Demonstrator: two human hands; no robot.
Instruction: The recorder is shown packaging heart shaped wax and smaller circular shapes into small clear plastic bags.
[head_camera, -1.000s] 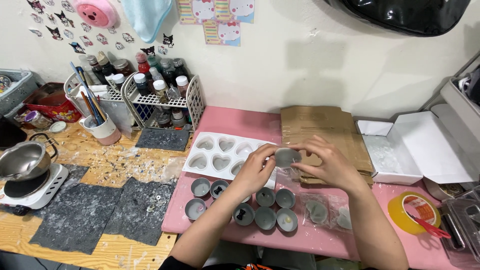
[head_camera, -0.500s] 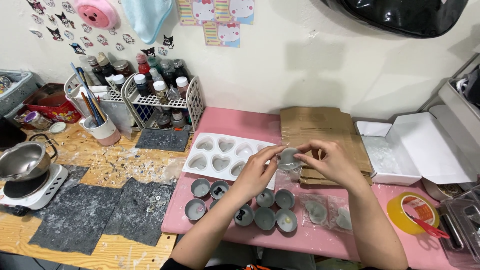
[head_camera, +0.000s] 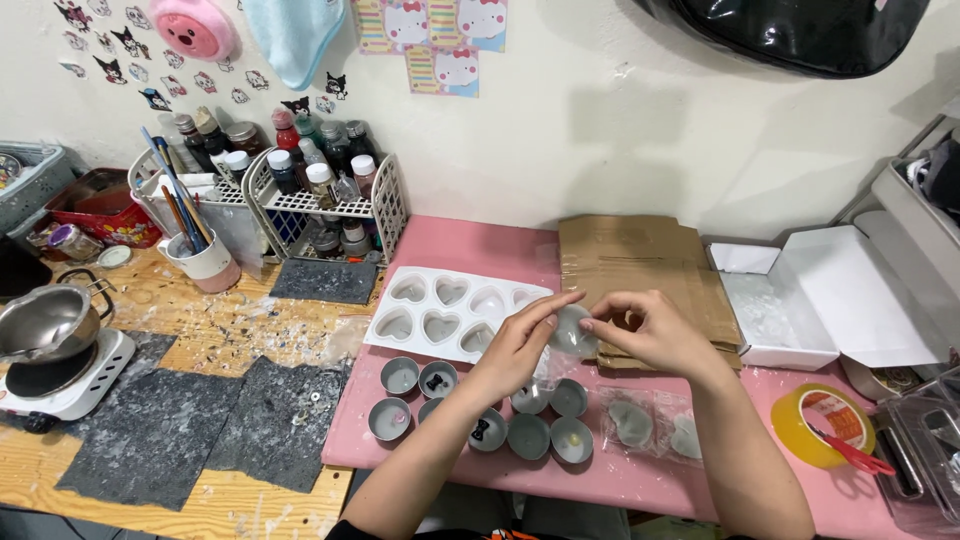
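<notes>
Both my hands meet over the pink mat (head_camera: 480, 250). My left hand (head_camera: 520, 345) and my right hand (head_camera: 650, 330) pinch a small round grey candle piece (head_camera: 573, 332) in clear wrapping between their fingertips. Below them stand several small grey tealight cups (head_camera: 528, 436) filled with grey wax, some with dark bits in them. A white silicone mould with heart-shaped hollows (head_camera: 450, 312) lies just left of my left hand. A clear bag with grey pieces (head_camera: 650, 425) lies under my right forearm.
Flattened brown cardboard (head_camera: 640, 265) lies behind my hands, an open white box (head_camera: 820, 300) to the right. A yellow tape roll with red scissors (head_camera: 825, 425) sits far right. At left are a metal pot on a white hotplate (head_camera: 50, 340), dark mats, a cup of brushes and a rack of bottles (head_camera: 320, 190).
My hands have shifted slightly while working the wrapped grey piece between the fingertips; the fingers of my left hand now stretch out over it. Everything else on the table stays put.
</notes>
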